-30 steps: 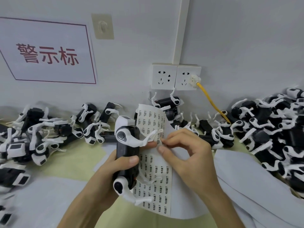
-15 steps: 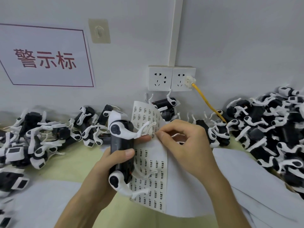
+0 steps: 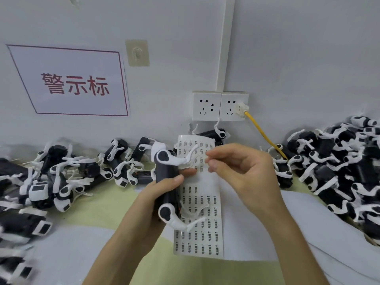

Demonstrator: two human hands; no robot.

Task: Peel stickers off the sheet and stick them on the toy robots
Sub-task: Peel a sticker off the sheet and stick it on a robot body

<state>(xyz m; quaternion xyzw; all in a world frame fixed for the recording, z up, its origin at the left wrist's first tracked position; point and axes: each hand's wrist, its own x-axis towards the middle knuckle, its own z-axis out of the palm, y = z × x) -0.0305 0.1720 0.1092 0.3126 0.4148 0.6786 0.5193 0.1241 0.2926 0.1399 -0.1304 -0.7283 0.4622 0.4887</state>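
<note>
Head view: my left hand (image 3: 152, 202) gripping toy robot (image 3: 166, 179), sticker sheet (image 3: 205, 233) behind it; my right hand (image 3: 246, 177), just beside, pinching sticker (image 3: 206, 159) at sheet's upper part.

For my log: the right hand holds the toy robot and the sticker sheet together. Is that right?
No: the head view shows the left hand holding the toy robot and the sticker sheet together; the right hand pinches a sticker.

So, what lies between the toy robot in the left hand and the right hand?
Head view: the sticker sheet, crossed by a white leg of the toy robot. The right hand pinches the sheet's upper part.
</note>
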